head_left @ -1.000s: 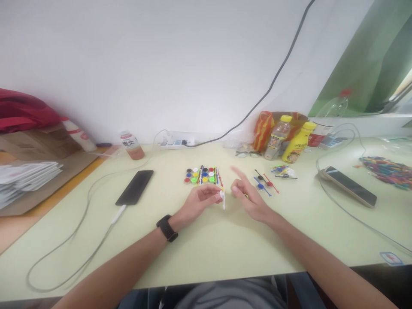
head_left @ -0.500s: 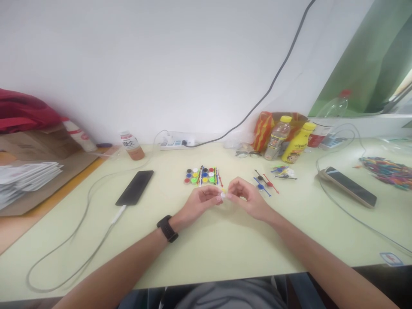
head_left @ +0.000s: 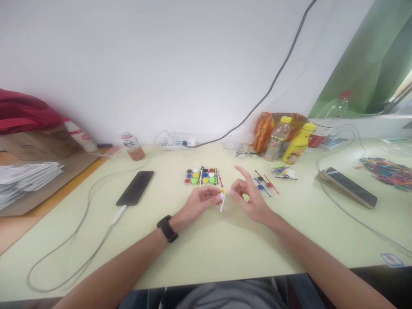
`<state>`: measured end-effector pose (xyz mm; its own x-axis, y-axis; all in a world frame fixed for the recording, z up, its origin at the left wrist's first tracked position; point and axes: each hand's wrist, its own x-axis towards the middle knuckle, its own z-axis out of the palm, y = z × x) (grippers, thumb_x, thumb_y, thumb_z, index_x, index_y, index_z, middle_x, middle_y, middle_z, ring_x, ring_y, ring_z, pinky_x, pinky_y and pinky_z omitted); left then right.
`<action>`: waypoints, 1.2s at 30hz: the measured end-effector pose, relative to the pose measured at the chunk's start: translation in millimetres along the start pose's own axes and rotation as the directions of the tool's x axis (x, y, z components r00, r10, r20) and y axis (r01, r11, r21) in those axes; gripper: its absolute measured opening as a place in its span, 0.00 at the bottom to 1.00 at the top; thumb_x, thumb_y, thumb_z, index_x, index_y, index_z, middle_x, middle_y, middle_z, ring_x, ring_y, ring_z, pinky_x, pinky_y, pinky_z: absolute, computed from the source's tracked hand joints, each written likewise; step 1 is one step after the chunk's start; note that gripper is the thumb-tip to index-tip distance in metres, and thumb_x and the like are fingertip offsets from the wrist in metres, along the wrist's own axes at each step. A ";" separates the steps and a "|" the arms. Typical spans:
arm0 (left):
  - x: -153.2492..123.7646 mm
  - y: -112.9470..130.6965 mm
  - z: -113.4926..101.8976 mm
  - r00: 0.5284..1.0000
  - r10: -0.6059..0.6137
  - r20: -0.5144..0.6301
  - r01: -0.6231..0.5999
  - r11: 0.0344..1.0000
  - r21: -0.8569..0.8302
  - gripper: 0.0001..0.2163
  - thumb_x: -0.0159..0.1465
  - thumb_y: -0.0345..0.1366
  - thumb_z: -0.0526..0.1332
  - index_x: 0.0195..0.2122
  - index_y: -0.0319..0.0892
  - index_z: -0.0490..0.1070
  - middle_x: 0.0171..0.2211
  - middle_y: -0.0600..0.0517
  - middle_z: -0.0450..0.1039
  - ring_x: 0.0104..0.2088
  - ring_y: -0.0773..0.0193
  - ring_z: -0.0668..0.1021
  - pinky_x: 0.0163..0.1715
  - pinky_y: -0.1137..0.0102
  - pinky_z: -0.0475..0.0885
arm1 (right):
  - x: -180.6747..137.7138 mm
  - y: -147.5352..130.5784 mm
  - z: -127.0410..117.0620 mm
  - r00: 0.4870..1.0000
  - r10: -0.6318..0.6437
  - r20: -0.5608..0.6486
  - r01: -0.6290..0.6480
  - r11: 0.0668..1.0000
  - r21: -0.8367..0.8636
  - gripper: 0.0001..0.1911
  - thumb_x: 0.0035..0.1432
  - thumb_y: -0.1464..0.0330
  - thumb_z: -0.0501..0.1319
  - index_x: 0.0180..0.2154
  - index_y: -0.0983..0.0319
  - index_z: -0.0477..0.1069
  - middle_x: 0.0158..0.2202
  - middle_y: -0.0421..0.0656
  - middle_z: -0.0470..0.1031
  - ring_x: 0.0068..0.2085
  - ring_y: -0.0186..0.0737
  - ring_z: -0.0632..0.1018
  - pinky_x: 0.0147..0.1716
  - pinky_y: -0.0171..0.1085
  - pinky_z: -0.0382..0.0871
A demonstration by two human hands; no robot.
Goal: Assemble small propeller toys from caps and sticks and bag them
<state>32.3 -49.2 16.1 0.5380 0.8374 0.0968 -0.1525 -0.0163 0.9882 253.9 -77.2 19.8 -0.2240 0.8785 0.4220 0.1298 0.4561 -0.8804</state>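
Note:
My left hand (head_left: 204, 197) is closed in a pinch on a small white arrow spinner (head_left: 222, 204) with a yellow centre. The arrow's white arm points down towards me. Close to its right, my right hand (head_left: 249, 197) has the index finger raised and the thumb and other fingers curled. A small green piece (head_left: 246, 197) shows between those curled fingers. Behind my hands stand rows of coloured discs (head_left: 192, 175) with thin coloured arrow sticks (head_left: 219, 177) between them. To the right lie black, red and blue arrow spinners (head_left: 265, 184).
A small pile of coloured arrow parts (head_left: 283, 172) lies behind the spinners. Phones (head_left: 134, 189) rest left and right, with cables crossing the table. Bottles (head_left: 298, 143), glasses (head_left: 247, 153) and a power strip (head_left: 177, 143) line the wall.
My right hand has shifted slightly right, and its index finger has lifted. The white arm of the spinner now shows below my left fingertips, and a green piece shows in my right hand.

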 end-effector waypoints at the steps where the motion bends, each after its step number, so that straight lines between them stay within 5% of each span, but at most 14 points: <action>1: 0.0 0.0 -0.1 1.000 0.004 0.000 -0.004 1.000 -0.002 0.12 0.64 0.40 0.71 0.46 0.40 0.79 0.41 0.47 0.79 0.40 0.62 0.79 0.45 0.66 0.75 | -0.5 0.2 -0.5 1.000 0.003 -0.015 -0.003 1.000 0.006 0.22 0.69 0.58 0.60 0.61 0.54 0.62 0.36 0.38 0.70 0.29 0.35 0.67 0.29 0.36 0.63; 3: -0.1 0.5 -0.2 1.000 0.007 -0.007 -0.007 1.000 -0.003 0.12 0.64 0.40 0.71 0.46 0.40 0.79 0.41 0.47 0.79 0.40 0.62 0.79 0.45 0.66 0.75 | -0.9 0.8 -3.1 0.997 0.048 0.054 -0.049 0.998 0.029 0.13 0.71 0.57 0.56 0.44 0.58 0.72 0.31 0.39 0.68 0.27 0.34 0.65 0.28 0.37 0.60; 5: -0.2 1.1 -0.2 1.000 0.005 -0.020 -0.005 1.000 0.002 0.12 0.64 0.40 0.71 0.46 0.40 0.79 0.42 0.47 0.79 0.40 0.62 0.80 0.46 0.66 0.75 | -0.2 1.5 -7.3 0.976 0.105 0.192 -0.119 0.991 0.064 0.28 0.74 0.54 0.51 0.23 0.60 0.67 0.22 0.38 0.63 0.24 0.34 0.62 0.27 0.38 0.57; 7: -0.2 1.4 -0.2 1.000 0.004 -0.029 -0.003 1.000 0.012 0.12 0.64 0.40 0.71 0.46 0.40 0.79 0.42 0.47 0.79 0.39 0.63 0.80 0.46 0.66 0.75 | 1.5 1.5 -11.2 0.964 0.108 0.242 -0.135 0.986 0.100 0.34 0.74 0.53 0.49 0.16 0.60 0.57 0.17 0.38 0.56 0.23 0.34 0.59 0.26 0.39 0.54; 12: 0.3 0.5 -0.5 1.000 0.004 -0.016 -0.004 1.000 0.019 0.12 0.65 0.40 0.71 0.46 0.41 0.79 0.42 0.46 0.79 0.40 0.62 0.80 0.46 0.66 0.75 | 5.5 -3.4 -10.0 0.992 0.100 0.079 -0.111 0.983 0.146 0.22 0.68 0.53 0.61 0.27 0.60 0.66 0.24 0.37 0.63 0.26 0.34 0.63 0.27 0.37 0.55; 20: -0.3 1.5 0.3 1.000 0.007 0.030 -0.008 0.999 0.031 0.11 0.65 0.39 0.70 0.46 0.41 0.79 0.43 0.47 0.79 0.43 0.61 0.80 0.47 0.66 0.75 | 2.9 -5.8 1.1 0.978 0.115 0.176 -0.133 0.987 0.094 0.14 0.64 0.56 0.66 0.41 0.58 0.68 0.35 0.40 0.75 0.33 0.36 0.73 0.35 0.38 0.68; 26: -0.5 0.9 1.6 1.000 -0.015 0.024 0.015 0.999 0.030 0.11 0.65 0.39 0.71 0.46 0.41 0.79 0.45 0.46 0.80 0.45 0.59 0.81 0.49 0.65 0.76 | 2.4 -2.3 4.0 0.970 0.153 0.187 -0.173 0.980 0.097 0.15 0.64 0.55 0.66 0.44 0.58 0.69 0.37 0.42 0.79 0.35 0.38 0.76 0.37 0.39 0.70; 36: 0.1 -6.0 3.6 0.998 0.059 -0.032 -0.055 0.991 0.119 0.12 0.61 0.39 0.74 0.43 0.40 0.78 0.42 0.46 0.81 0.43 0.58 0.83 0.50 0.61 0.78 | 6.3 -2.0 5.9 0.903 0.388 0.187 -0.427 0.861 0.275 0.25 0.56 0.51 0.72 0.47 0.58 0.68 0.32 0.38 0.77 0.32 0.36 0.76 0.36 0.39 0.72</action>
<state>36.2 -51.0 10.6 0.5016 0.8518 0.1508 -0.0820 -0.1267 0.9885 246.5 -73.4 22.9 -0.3322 0.9432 -0.0008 -0.0581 -0.0214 -0.9981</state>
